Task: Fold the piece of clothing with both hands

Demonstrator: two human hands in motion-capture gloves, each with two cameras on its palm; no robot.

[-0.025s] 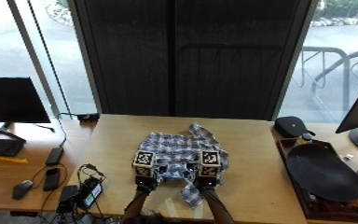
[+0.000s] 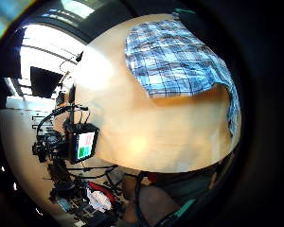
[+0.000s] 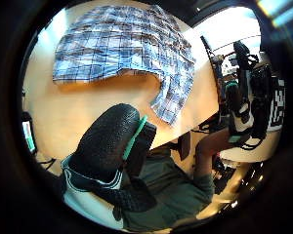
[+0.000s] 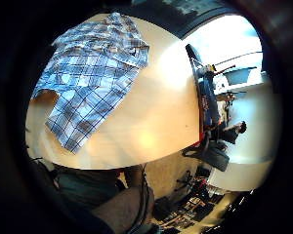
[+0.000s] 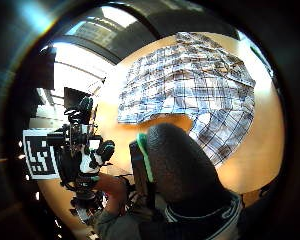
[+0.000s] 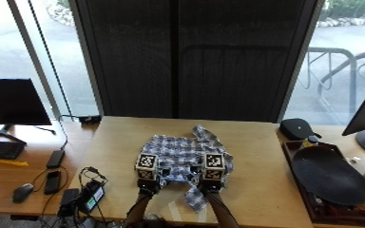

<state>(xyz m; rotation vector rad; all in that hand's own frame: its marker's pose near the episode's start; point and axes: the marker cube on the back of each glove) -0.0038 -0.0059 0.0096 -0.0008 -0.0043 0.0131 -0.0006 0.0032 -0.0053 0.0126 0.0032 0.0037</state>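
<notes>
Outside view: I saw the blue-and-white plaid shirt (image 6: 188, 161) lying rumpled mid-tabletop (image 6: 258, 156), one strip trailing toward the near edge. My left hand (image 6: 146, 184) and right hand (image 6: 209, 184) sat over its near part, side by side. Palm views showed cloth below each palm, apart from it. Couldn't tell either grip state; fingers hidden. Black tray (image 6: 328, 178) far right.
</notes>
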